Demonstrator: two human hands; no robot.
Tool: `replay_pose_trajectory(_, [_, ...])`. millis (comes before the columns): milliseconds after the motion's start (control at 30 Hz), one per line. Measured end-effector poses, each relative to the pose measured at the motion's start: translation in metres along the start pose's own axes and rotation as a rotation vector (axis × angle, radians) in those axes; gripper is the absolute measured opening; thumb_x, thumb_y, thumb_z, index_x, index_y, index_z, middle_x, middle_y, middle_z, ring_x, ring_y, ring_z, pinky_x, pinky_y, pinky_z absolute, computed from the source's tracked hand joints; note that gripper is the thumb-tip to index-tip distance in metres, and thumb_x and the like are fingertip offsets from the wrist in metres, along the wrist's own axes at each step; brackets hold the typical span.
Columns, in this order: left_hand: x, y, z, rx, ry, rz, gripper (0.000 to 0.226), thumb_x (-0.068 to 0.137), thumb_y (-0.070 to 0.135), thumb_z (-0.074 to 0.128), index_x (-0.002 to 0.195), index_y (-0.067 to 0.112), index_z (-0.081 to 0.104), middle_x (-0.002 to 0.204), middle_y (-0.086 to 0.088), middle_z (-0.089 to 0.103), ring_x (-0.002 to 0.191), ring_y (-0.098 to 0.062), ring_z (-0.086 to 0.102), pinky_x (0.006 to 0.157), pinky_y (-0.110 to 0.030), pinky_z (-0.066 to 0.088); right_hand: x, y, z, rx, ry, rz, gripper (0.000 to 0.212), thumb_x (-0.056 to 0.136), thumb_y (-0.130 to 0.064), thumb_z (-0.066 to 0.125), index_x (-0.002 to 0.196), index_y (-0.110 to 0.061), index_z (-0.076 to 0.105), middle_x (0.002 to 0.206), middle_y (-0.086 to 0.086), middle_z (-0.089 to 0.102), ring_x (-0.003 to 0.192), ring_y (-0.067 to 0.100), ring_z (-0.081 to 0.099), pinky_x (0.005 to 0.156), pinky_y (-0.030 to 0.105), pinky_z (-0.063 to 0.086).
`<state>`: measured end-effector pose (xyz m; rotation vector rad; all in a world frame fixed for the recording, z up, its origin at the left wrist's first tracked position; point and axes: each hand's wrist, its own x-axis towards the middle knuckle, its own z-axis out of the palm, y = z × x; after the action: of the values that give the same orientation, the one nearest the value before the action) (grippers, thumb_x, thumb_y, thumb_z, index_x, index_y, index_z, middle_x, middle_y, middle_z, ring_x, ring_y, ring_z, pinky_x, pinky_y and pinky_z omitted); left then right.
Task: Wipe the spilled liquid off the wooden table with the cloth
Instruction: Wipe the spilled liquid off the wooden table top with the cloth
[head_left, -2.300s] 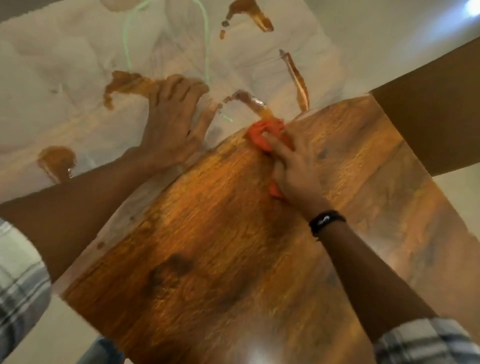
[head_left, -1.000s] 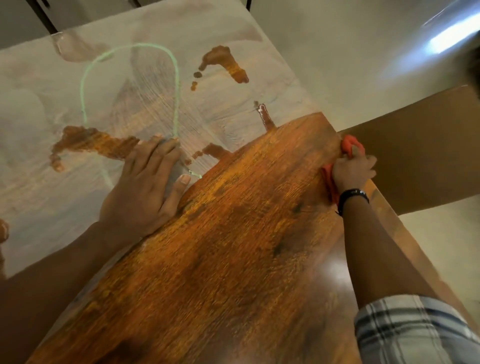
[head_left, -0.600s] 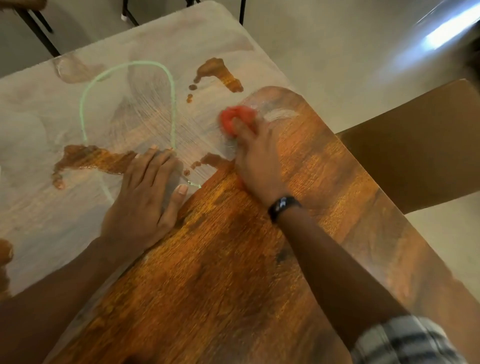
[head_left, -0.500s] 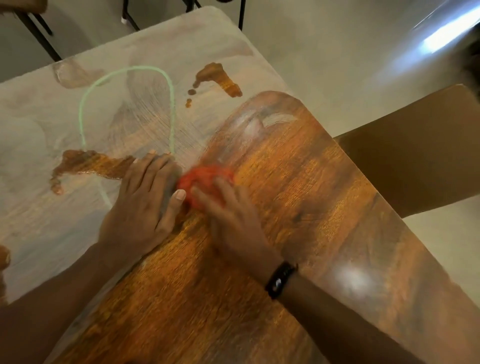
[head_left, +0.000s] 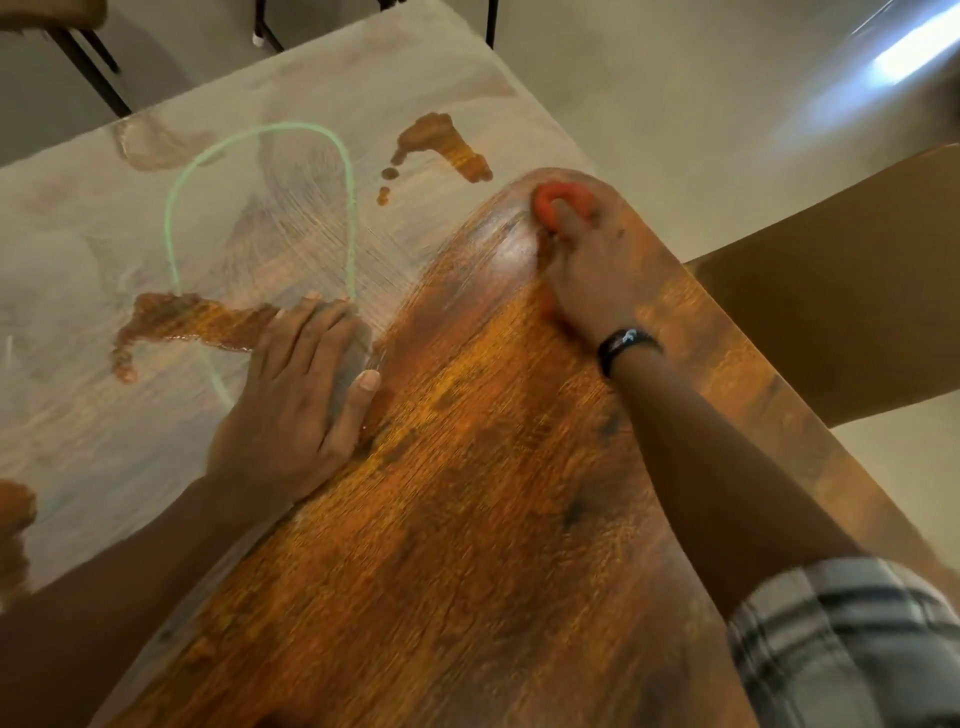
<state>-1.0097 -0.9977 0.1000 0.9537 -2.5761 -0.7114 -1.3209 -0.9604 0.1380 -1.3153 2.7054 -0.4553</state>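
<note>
Right hand (head_left: 587, 275) gripping bunched orange cloth (head_left: 563, 200), mostly hidden.
Left hand (head_left: 296, 400) spread flat on glossy wooden desk (head_left: 467, 519); blurry.

A single head-worn wide-angle camera looks forward and steeply down from above the near side of the wooden table (head_left: 467, 545), close enough that the tabletop fills most of the frame and bends at the edges. Both forearms enter from the bottom corners, the left hand (head_left: 296, 400) near the centre and the right hand (head_left: 587, 270) farther up. The table's far edge, chair legs (head_left: 98, 67) and floor (head_left: 675, 93) show along the top and right. With only one view, nothing is shared.
</note>
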Motion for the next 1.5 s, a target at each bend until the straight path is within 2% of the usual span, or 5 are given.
replay_pose_trajectory(200, [0.0,0.001,0.0,0.003,-0.002,0.012,0.061,0.105,0.048,0.024,0.145,0.006,0.044,0.153,-0.012,0.042,0.151,-0.028,0.025,0.126,-0.047,0.014,-0.085,-0.017,0.009,-0.03,-0.177,-0.39,0.049,0.1,-0.019,0.044,0.148,-0.032,0.042,0.151,0.011,0.033,0.118,0.031,0.04,0.097,0.039,0.043])
replay_pose_trajectory(600, [0.002,0.001,-0.003,0.011,-0.002,0.024,0.06,0.104,0.045,0.026,0.14,0.003,0.048,0.149,-0.015,0.046,0.147,-0.034,0.031,0.122,-0.054,0.02,-0.041,0.119,-0.043,-0.054,0.12,0.503,0.046,0.1,-0.021,0.042,0.143,-0.036,0.047,0.147,0.013,0.034,0.13,0.039,0.033,0.109,0.048,0.032])
replay_pose_trajectory(833, [0.0,-0.003,0.001,-0.02,0.014,0.039,0.06,0.106,0.048,0.022,0.142,0.006,0.046,0.15,-0.013,0.044,0.149,-0.031,0.03,0.123,-0.051,0.018,0.016,-0.013,0.011,-0.018,0.031,0.047,0.041,0.101,-0.03,0.041,0.14,-0.036,0.05,0.153,0.012,0.03,0.132,0.037,0.034,0.111,0.043,0.032])
replay_pose_trajectory(1167, [-0.003,0.0,0.002,-0.089,0.085,-0.002,0.068,0.105,0.053,0.021,0.156,0.008,0.025,0.161,-0.011,0.028,0.153,-0.025,0.018,0.126,-0.031,0.007,-0.202,-0.062,0.023,0.078,-0.211,-0.519,0.048,0.096,-0.026,0.039,0.143,-0.034,0.043,0.145,0.006,0.039,0.106,0.025,0.045,0.08,0.037,0.051])
replay_pose_trajectory(1500, [-0.006,0.004,-0.005,-0.312,0.058,-0.069,0.065,0.105,0.053,0.025,0.154,0.01,0.03,0.162,-0.006,0.029,0.153,-0.02,0.016,0.125,-0.025,0.005,-0.087,-0.054,0.027,-0.017,0.034,0.106,0.044,0.1,-0.03,0.044,0.144,-0.031,0.046,0.151,0.014,0.031,0.13,0.042,0.034,0.105,0.054,0.04])
